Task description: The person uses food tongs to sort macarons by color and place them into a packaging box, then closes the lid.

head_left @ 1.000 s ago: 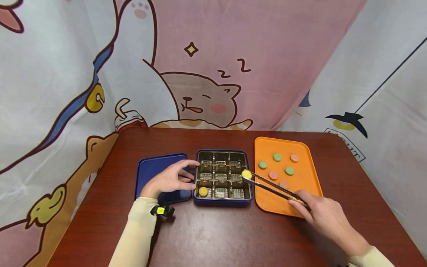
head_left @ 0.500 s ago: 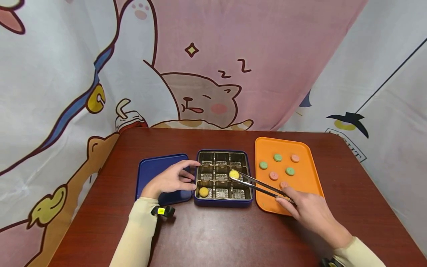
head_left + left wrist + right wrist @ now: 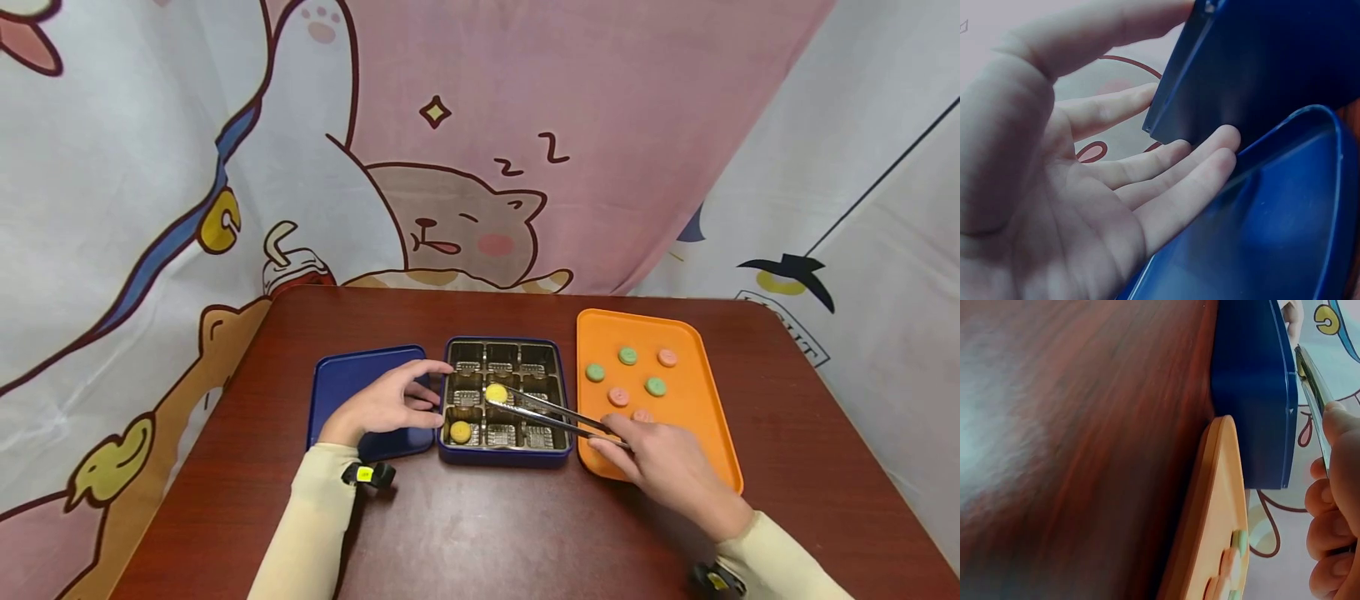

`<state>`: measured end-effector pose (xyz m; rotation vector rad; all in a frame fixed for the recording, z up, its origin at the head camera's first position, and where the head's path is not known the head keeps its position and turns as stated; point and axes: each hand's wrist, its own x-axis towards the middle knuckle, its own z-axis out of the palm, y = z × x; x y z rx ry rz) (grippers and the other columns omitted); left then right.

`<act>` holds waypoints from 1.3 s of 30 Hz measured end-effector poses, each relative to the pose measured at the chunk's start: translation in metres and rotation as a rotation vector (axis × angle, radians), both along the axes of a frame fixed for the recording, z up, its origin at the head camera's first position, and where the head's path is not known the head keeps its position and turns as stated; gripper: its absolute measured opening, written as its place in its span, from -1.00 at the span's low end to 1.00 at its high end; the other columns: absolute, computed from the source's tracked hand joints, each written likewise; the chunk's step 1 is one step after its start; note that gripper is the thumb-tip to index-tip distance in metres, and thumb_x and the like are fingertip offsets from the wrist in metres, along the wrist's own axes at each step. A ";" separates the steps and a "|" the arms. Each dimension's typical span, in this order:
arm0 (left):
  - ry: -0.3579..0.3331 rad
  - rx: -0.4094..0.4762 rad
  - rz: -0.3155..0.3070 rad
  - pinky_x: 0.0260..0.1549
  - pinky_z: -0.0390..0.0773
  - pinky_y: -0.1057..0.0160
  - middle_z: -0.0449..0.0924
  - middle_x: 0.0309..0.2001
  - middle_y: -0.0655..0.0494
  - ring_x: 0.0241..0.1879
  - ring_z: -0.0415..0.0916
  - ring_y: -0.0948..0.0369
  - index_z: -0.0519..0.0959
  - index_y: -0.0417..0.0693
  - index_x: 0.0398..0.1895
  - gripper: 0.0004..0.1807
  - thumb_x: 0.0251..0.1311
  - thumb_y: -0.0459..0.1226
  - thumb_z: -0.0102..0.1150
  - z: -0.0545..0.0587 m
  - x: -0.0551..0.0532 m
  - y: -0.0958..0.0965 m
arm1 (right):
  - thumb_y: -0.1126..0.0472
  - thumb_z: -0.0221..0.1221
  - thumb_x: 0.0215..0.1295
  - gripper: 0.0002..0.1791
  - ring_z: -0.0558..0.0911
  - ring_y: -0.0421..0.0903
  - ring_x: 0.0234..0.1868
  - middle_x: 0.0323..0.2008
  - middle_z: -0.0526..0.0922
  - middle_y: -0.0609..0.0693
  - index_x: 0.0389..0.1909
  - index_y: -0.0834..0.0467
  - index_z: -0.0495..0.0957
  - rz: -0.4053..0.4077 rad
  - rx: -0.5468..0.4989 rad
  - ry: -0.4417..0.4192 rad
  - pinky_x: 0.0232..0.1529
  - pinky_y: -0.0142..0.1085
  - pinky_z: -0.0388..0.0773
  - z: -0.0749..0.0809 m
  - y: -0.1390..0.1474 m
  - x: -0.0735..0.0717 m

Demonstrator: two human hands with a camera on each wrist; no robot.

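Observation:
My right hand (image 3: 671, 467) grips metal tongs (image 3: 558, 417), whose tips pinch a yellow round cookie (image 3: 497, 393) over the middle compartment of a blue tin (image 3: 504, 457). Whether the cookie touches the compartment floor, I cannot tell. Another yellow cookie (image 3: 460, 432) lies in the tin's front left compartment. At the tin's left side is my left hand (image 3: 386, 400), its thumb and fingertips touching the wall and rim. In the left wrist view those fingers (image 3: 1179, 206) are extended against the tin's blue side (image 3: 1272, 62).
Right of the tin lies an orange tray (image 3: 705, 417) with several green and pink round cookies (image 3: 656, 387). A blue lid (image 3: 348, 375) lies left of the tin, partly under my left hand. A printed cloth (image 3: 637, 125) hangs behind the brown table (image 3: 465, 533).
My right hand has moved left with the tongs, carrying the yellow cookie from the tin's right edge to over its middle compartment. The left hand has stayed at the tin's side.

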<state>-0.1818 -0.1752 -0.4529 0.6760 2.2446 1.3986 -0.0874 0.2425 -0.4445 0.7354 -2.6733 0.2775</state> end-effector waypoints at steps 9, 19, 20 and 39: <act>0.003 0.011 -0.004 0.17 0.67 -0.01 0.26 0.54 -0.02 0.18 0.63 0.00 0.38 0.02 0.53 -0.16 0.19 -0.21 0.56 -0.001 0.001 -0.001 | -0.14 0.37 0.37 -0.64 0.19 -0.35 -0.70 -0.69 0.11 -0.32 -0.41 -0.14 0.39 0.041 -0.022 0.007 -0.71 -0.41 0.15 0.003 -0.021 -0.013; -0.001 0.005 -0.001 0.16 0.68 0.00 0.27 0.54 0.00 0.17 0.64 0.01 0.39 0.08 0.52 -0.17 0.18 -0.23 0.57 -0.001 0.000 0.001 | -0.14 0.37 0.36 -0.67 0.19 -0.23 -0.67 -0.66 0.19 -0.31 -0.34 -0.05 0.49 0.045 -0.017 0.032 -0.75 -0.37 0.18 0.002 -0.032 -0.019; 0.001 0.004 -0.001 0.16 0.68 0.01 0.27 0.54 -0.01 0.17 0.64 0.01 0.39 0.07 0.52 -0.17 0.18 -0.23 0.57 -0.001 0.000 0.001 | -0.15 0.36 0.37 -0.66 0.18 -0.24 -0.68 -0.66 0.18 -0.31 -0.34 -0.04 0.48 0.047 -0.013 0.035 -0.75 -0.37 0.18 0.001 -0.032 -0.019; 0.007 0.015 -0.007 0.16 0.67 -0.03 0.28 0.53 -0.02 0.17 0.64 -0.01 0.41 0.09 0.51 -0.19 0.18 -0.21 0.57 -0.003 -0.001 -0.001 | -0.14 0.36 0.37 -0.63 0.16 -0.27 -0.73 -0.68 0.15 -0.30 -0.34 -0.03 0.43 0.054 -0.018 0.027 -0.75 -0.39 0.19 0.005 -0.033 -0.020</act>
